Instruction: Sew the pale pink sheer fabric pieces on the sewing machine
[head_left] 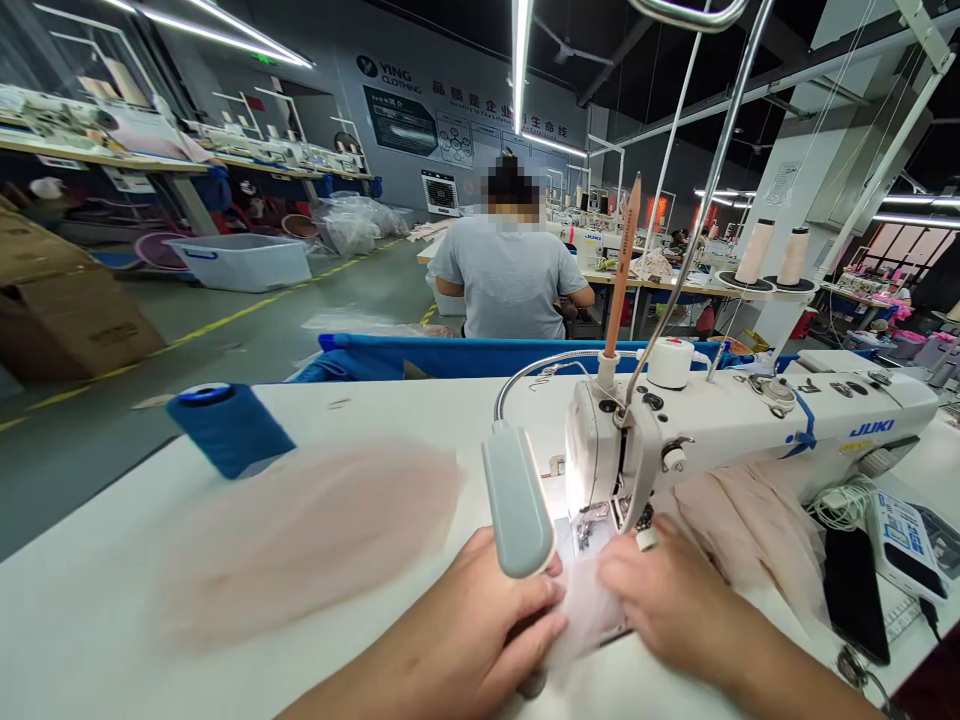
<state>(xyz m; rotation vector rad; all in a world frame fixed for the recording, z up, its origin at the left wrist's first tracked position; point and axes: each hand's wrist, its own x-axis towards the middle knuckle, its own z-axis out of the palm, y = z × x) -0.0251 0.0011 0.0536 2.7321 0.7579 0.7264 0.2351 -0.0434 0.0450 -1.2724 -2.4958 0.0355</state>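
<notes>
My left hand (pixel 480 625) lies on sheer pale pink fabric (pixel 589 610) just in front of the needle area (pixel 592 520) of a white Juki sewing machine (pixel 750 420); its fingers are curled and pressed on the cloth. My right hand (pixel 667 600) presses the same fabric from the right, fingers bent down on it. More pink fabric (pixel 742 520) bunches under the machine arm. A blurred sheet of pink mesh (pixel 315 530) spreads over the white table (pixel 112 620) to the left. A grey lamp head (pixel 517 510) hangs over my left hand.
A blue thread cone (pixel 225 425) lies on the table at the left. A black phone (pixel 855 595) and control panel (pixel 907 540) sit at the right. A person in a grey shirt (pixel 510 275) sits ahead with their back to me. Cardboard boxes (pixel 67 310) and a white bin (pixel 240 260) stand on the floor.
</notes>
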